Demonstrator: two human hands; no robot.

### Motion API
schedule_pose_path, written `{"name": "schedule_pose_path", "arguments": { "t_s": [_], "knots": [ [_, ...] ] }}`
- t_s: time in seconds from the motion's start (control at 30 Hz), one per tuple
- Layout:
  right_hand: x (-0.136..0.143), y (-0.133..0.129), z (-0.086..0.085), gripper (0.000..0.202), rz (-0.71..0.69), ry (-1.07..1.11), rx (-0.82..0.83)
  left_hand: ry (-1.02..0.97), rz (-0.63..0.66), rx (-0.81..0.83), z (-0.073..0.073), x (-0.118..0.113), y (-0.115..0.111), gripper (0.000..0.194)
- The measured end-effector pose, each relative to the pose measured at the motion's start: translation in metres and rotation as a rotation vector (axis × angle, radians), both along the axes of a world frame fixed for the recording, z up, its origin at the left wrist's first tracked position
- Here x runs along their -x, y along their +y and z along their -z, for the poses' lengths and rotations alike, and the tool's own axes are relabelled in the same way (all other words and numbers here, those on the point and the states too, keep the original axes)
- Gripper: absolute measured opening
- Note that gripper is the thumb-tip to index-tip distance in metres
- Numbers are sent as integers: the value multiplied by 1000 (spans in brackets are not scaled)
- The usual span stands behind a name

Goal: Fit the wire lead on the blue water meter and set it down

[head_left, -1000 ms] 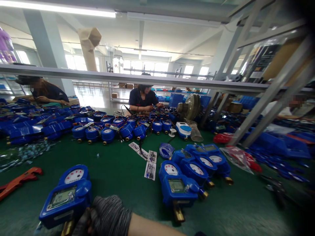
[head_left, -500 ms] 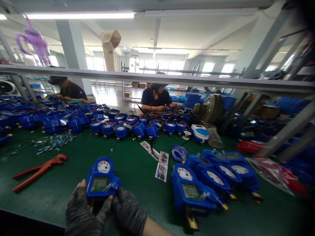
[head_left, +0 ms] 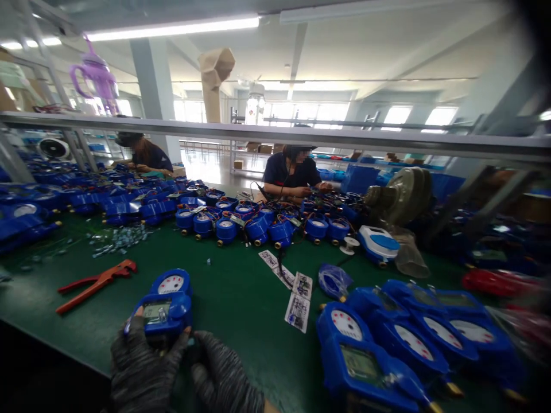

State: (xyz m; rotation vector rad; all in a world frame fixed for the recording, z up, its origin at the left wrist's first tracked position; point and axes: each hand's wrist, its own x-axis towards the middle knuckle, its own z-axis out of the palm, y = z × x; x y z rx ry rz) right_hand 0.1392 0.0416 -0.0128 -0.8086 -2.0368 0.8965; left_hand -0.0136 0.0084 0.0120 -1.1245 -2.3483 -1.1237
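Low at the counter's (head_left: 241,298) near edge, both gloved hands lay palms down w/ fingers curled, left hand (head_left: 140,367) gripping the blue meter's (head_left: 166,307) lower end, right hand (head_left: 224,376) just beside it, fingers bent, holding nothing, orange pliers (head_left: 97,283) further left.

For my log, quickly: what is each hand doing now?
Left hand: closed on the blue water meter.
Right hand: beside the meter; grip cannot be told.
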Motion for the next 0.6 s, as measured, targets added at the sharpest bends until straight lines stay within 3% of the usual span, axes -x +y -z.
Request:
{"name": "schedule_pose_path", "arguments": {
  "t_s": [0.2,0.47,0.53,0.6],
  "knots": [
    [-13,10,21,40,167,-64,63,22,-43,-41,1,37,12,82],
    [-18,13,28,39,152,-58,76,61,-383,7,-7,75,13,85],
    [-16,12,26,37,141,-45,89,109,-362,6,-5,88,5,79],
    [-13,11,22,37,121,-64,103,153,-261,9,-8,105,-5,72]
  ]
}}
